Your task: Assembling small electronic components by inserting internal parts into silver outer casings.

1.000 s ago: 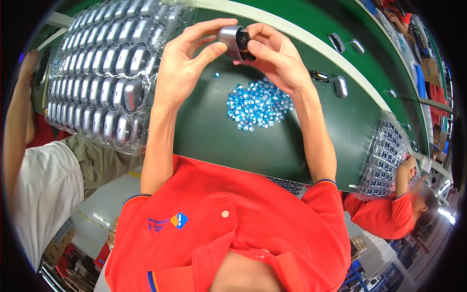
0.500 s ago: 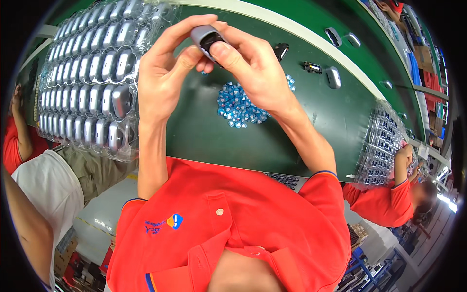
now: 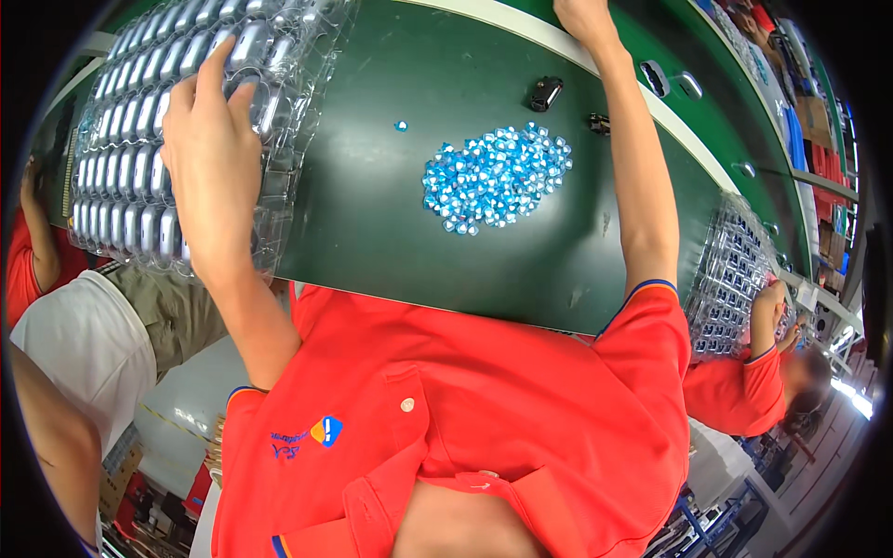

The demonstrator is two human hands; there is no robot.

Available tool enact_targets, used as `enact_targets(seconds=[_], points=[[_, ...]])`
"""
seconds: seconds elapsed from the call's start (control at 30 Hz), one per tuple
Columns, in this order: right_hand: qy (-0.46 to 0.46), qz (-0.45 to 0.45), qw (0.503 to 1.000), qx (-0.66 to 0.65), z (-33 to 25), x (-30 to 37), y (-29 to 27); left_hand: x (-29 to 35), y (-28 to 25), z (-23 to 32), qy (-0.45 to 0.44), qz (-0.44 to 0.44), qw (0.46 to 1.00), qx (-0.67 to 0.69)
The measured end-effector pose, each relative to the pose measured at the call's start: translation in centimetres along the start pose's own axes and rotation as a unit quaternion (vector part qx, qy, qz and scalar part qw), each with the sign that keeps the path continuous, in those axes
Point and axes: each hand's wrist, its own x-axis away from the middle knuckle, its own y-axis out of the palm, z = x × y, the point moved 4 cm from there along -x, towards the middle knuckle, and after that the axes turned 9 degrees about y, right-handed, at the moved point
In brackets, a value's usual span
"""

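At the upper left, my left hand (image 3: 212,163) reaches over a clear plastic tray (image 3: 302,121) of silver oval cases (image 3: 249,45). Its index finger and thumb are apart beside one case; I cannot tell whether they touch it. My right arm stretches far forward over the white rail. Only part of my right hand (image 3: 584,17) shows at the top edge, its fingers mostly cut off. A heap of small blue pieces with whitish faces (image 3: 498,177) lies on the green table (image 3: 372,232), with one loose blue piece (image 3: 401,126) apart from it.
A black part (image 3: 546,93) stands behind the heap, and another black part (image 3: 598,123) is half hidden by my right forearm. Grey cases (image 3: 655,79) lie beyond the white rail (image 3: 707,163). Another filled tray (image 3: 730,279) and a co-worker's hand (image 3: 768,299) are at right.
The grey case that both hands held is no longer visible in them. My left hand has moved left onto the tray; my right has reached forward and right. The cases beyond the rail have shifted right.
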Motion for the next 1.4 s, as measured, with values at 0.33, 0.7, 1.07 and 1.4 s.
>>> enact_targets(seconds=[0.33, 0.7, 1.07, 1.4], points=[[-0.034, -0.204, 0.968, -0.144, -19.4, 12.8, -2.0, 0.4, 0.8, -3.3, -0.133, -0.111, 0.985, -0.020], [-0.041, -0.183, 0.978, -0.093, -20.5, 15.3, -0.8, -0.7, -1.9, 0.4, -0.051, 0.125, 0.986, 0.097], [0.173, -0.218, 0.806, -0.523, -14.2, 11.3, -2.6, -2.2, 10.3, 5.2, -0.133, -0.032, 0.727, 0.673], [0.272, -0.222, 0.750, -0.560, -13.0, 11.4, -1.1, -1.9, 11.2, 6.8, 0.011, 0.008, 0.778, 0.628]])
